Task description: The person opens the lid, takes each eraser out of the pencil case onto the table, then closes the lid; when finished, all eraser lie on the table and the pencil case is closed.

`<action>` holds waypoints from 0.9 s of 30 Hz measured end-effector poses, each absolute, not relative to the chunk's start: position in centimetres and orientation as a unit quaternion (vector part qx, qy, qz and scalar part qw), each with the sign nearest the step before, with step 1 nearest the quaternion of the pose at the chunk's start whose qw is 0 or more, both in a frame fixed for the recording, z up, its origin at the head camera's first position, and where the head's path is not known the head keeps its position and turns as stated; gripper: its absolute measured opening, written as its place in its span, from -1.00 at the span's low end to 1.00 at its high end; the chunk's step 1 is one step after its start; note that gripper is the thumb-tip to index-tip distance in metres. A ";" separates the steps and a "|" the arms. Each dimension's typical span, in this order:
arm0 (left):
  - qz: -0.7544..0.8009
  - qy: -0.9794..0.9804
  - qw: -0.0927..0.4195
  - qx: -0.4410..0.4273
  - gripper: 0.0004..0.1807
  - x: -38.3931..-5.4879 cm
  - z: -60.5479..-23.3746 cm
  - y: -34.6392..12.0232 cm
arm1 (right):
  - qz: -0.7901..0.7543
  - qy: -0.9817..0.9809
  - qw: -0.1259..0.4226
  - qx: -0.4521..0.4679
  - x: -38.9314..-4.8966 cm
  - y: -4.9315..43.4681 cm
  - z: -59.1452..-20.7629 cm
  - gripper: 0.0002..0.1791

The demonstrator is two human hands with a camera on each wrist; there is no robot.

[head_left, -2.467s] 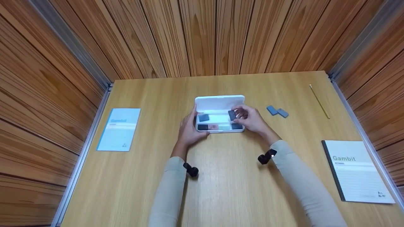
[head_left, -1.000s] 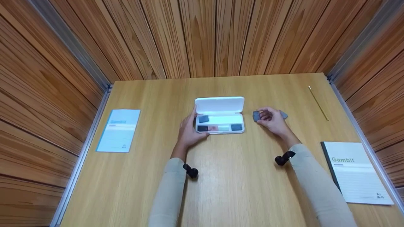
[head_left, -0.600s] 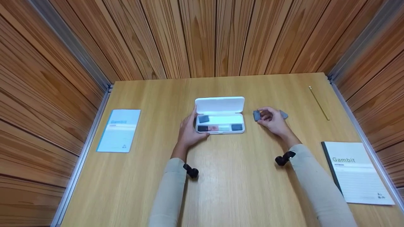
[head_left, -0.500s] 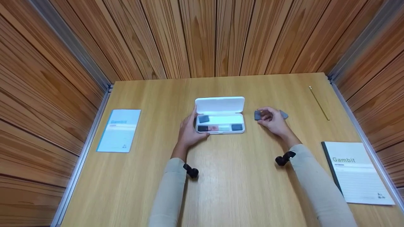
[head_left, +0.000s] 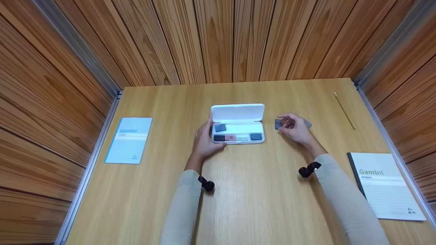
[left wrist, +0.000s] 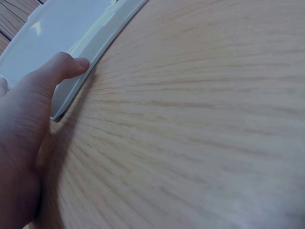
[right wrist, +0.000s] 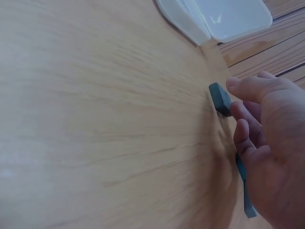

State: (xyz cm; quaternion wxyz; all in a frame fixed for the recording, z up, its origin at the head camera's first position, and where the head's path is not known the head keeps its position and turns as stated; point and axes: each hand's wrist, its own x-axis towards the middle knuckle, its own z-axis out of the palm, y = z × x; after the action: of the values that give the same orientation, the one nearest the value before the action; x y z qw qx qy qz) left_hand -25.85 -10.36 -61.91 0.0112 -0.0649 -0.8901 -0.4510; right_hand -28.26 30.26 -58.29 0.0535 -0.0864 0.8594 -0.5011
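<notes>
A white pencil case (head_left: 238,127) stands on the table with its lid raised. My left hand (head_left: 205,141) holds its left end, the thumb on the front wall, as the left wrist view also shows. Inside lie a dark grey block (head_left: 220,128) at back left, and along the front a black block (head_left: 219,138), a pink one (head_left: 230,137), a pale one (head_left: 242,137) and a dark one (head_left: 255,136). Right of the case, a grey eraser-like block (right wrist: 219,99) rests on the table. My right hand (head_left: 295,129) hovers just beside it, thumb and fingers slightly parted, holding nothing.
Behind the right hand lie more grey blocks (right wrist: 249,202), mostly hidden by it. A thin gold pencil (head_left: 344,110) lies at the back right. One notebook (head_left: 386,185) is at the right, a bluish one (head_left: 128,140) at the left. Wooden walls surround the table's back and sides.
My right hand has taken a grey block out of the case's right end, carried it right, set it on the table and let go. The left hand has stayed on the case.
</notes>
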 end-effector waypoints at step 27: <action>-0.454 -0.889 -0.002 -0.053 0.46 -25.9 -61.6 -10.4 | -0.489 0.854 0.083 -0.159 -28.2 23.9 -56.8 -0.52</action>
State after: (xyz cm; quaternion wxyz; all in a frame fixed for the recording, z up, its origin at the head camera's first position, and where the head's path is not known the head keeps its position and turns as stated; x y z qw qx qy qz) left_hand -25.87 -10.41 -61.63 -0.0022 -0.0530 -0.8895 -0.4539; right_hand -28.18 23.86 -56.80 0.0834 -0.1593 0.8537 -0.4888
